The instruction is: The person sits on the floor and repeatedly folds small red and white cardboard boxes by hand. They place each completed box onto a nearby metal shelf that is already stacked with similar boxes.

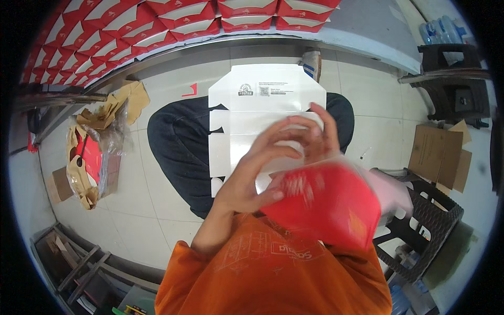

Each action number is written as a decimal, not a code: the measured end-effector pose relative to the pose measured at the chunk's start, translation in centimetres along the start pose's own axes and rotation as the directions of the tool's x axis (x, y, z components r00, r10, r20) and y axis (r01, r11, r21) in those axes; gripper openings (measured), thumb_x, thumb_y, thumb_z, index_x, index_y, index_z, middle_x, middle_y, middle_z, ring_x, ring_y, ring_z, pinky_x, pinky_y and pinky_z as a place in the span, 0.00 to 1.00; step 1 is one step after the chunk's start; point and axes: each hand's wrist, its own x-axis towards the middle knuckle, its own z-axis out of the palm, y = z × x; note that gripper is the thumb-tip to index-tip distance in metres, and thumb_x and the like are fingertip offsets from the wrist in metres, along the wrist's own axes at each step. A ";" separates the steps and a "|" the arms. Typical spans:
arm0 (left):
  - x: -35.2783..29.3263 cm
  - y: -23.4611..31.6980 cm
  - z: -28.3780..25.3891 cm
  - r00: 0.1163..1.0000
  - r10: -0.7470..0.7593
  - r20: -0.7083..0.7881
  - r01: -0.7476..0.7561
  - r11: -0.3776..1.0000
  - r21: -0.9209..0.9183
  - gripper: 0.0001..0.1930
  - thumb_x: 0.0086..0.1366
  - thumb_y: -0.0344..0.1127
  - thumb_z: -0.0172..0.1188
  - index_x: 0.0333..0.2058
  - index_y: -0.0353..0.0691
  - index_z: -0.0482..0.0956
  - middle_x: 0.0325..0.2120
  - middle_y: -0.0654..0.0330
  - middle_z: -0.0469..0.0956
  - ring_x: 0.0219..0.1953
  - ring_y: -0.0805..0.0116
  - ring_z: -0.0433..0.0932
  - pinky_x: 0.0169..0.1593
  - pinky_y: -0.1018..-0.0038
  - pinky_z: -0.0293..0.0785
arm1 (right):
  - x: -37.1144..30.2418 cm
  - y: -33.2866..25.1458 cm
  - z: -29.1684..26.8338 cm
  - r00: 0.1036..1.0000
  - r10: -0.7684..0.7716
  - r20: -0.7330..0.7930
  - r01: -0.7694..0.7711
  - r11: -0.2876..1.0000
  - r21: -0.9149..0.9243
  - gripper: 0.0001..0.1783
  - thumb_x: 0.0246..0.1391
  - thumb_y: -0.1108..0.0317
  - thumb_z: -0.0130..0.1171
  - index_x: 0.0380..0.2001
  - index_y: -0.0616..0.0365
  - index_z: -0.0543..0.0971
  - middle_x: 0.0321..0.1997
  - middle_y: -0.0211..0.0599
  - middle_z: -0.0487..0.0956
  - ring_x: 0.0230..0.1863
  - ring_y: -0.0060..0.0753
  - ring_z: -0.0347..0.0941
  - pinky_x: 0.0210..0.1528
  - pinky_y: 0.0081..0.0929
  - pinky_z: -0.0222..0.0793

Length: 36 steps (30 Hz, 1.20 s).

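A flat white carton blank with notched side flaps and dark print lies over my dark-trousered legs. Above it, my left hand curves inward with fingers apart, its thumb at the edge of a red carton piece. That piece is smeared by motion and hangs before my orange shirt, covering my right forearm; whether the thumb touches it is unclear. My right hand is just beyond, over the white blank, fingers spread and slightly blurred, with nothing visible in them. A paler pink part shows behind the red piece.
Rows of red-and-white cartons fill the table ahead. On the left floor stands a torn brown package with red pieces inside. A dark woven-pattern stool and a brown cardboard box are at right. A red scrap lies on the tiles.
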 end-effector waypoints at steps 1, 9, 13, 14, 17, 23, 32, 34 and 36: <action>-0.1 1.0 0.2 0.999 -0.049 -0.021 0.050 0.998 0.042 0.42 0.46 0.54 0.71 0.57 0.37 0.69 0.68 0.42 0.48 0.68 0.42 0.55 0.68 0.52 0.51 | -0.2 0.0 0.3 0.990 -0.039 -0.137 0.032 0.998 -0.056 0.24 0.65 0.58 0.50 0.58 0.61 0.67 0.48 0.46 0.77 0.46 0.40 0.77 0.52 0.33 0.70; -6.8 2.3 6.6 0.982 0.124 0.141 -0.162 0.940 0.301 0.52 0.36 0.53 0.78 0.61 0.39 0.67 0.69 0.40 0.45 0.70 0.38 0.46 0.69 0.45 0.44 | -7.9 3.1 -5.6 0.876 0.251 -0.412 -0.143 0.951 0.275 0.22 0.67 0.48 0.43 0.43 0.57 0.74 0.34 0.40 0.81 0.38 0.39 0.78 0.42 0.38 0.73; -4.3 -1.2 9.7 0.958 0.180 0.224 -0.281 0.754 0.594 0.61 0.34 0.54 0.79 0.66 0.39 0.57 0.67 0.40 0.47 0.70 0.36 0.46 0.68 0.40 0.43 | -5.3 3.7 -8.0 0.701 0.408 -0.585 -0.203 0.900 0.385 0.16 0.62 0.50 0.54 0.36 0.51 0.74 0.28 0.33 0.78 0.32 0.35 0.75 0.38 0.36 0.73; -2.6 -1.6 8.6 0.971 0.153 0.183 -0.229 0.812 0.538 0.61 0.36 0.53 0.79 0.67 0.39 0.54 0.67 0.41 0.48 0.70 0.38 0.47 0.68 0.42 0.44 | -3.3 3.3 -8.1 0.698 0.448 -0.559 -0.203 0.872 0.444 0.14 0.60 0.51 0.57 0.36 0.49 0.73 0.26 0.32 0.77 0.30 0.34 0.73 0.37 0.36 0.72; 0.8 -2.1 6.6 1.000 0.027 0.002 -0.027 0.966 0.257 0.61 0.41 0.50 0.76 0.69 0.41 0.47 0.66 0.43 0.50 0.70 0.45 0.49 0.69 0.49 0.47 | 2.5 -2.0 -2.6 0.637 0.156 -0.755 -0.070 0.987 0.144 0.21 0.60 0.48 0.56 0.48 0.51 0.73 0.40 0.42 0.78 0.41 0.36 0.74 0.45 0.35 0.72; 1.3 1.3 1.8 0.967 -0.232 -0.101 0.168 0.887 -0.431 0.59 0.45 0.44 0.71 0.70 0.40 0.40 0.66 0.49 0.52 0.68 0.54 0.54 0.68 0.64 0.51 | 2.5 -3.6 0.4 0.827 -0.459 0.326 0.546 0.516 -0.660 0.41 0.56 0.29 0.42 0.49 0.56 0.76 0.53 0.54 0.72 0.50 0.43 0.69 0.54 0.38 0.64; -1.5 2.2 -0.2 0.959 -0.219 -0.178 0.158 0.940 -0.303 0.58 0.44 0.45 0.69 0.69 0.36 0.43 0.66 0.47 0.53 0.69 0.56 0.53 0.68 0.63 0.50 | 0.5 -2.3 2.4 0.821 -0.477 0.314 0.508 0.358 -0.784 0.45 0.62 0.31 0.30 0.33 0.60 0.86 0.35 0.42 0.75 0.44 0.39 0.66 0.49 0.39 0.65; -1.6 2.3 -0.8 0.968 -0.247 -0.053 0.219 0.926 -0.308 0.59 0.45 0.48 0.69 0.69 0.35 0.43 0.67 0.47 0.51 0.69 0.57 0.52 0.68 0.63 0.50 | 0.2 -1.3 1.9 0.786 -0.461 0.411 0.613 0.500 -0.612 0.39 0.65 0.38 0.35 0.35 0.62 0.85 0.43 0.47 0.76 0.50 0.42 0.67 0.54 0.42 0.64; -2.2 1.4 -1.4 0.967 -0.252 0.047 0.255 0.920 -0.299 0.61 0.45 0.54 0.71 0.69 0.34 0.43 0.68 0.47 0.51 0.70 0.57 0.51 0.69 0.62 0.49 | 0.2 -1.3 1.9 0.840 -0.397 0.371 0.540 0.531 -0.653 0.31 0.64 0.44 0.44 0.40 0.63 0.83 0.50 0.50 0.75 0.57 0.46 0.67 0.61 0.43 0.60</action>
